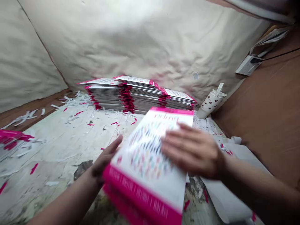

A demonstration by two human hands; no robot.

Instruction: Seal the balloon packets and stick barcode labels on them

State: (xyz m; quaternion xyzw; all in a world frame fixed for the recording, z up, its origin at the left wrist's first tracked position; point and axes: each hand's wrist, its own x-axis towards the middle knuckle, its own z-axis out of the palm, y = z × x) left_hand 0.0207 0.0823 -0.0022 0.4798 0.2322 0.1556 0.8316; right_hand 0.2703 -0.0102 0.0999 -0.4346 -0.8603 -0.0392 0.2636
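A small pile of flat white-and-pink printed packets [150, 162] is tilted in front of me, its near end blurred. My left hand [105, 159] supports it at the left edge, thumb raised and the other fingers hidden behind or beneath the pile. Across the top packet lies my right hand [189, 150], its fingers stretched out flat and smeared by motion. Behind them, neat stacks of matching packets [142, 97] stand side by side against the back wall.
White and pink paper scraps [79, 98] litter the worktop [63, 137]. More pink-edged pieces [11, 140] lie at the left. A heart-patterned tumbler [211, 103] leans at the back right, below a wall socket [248, 65]. A white sheet [225, 197] curls at the right.
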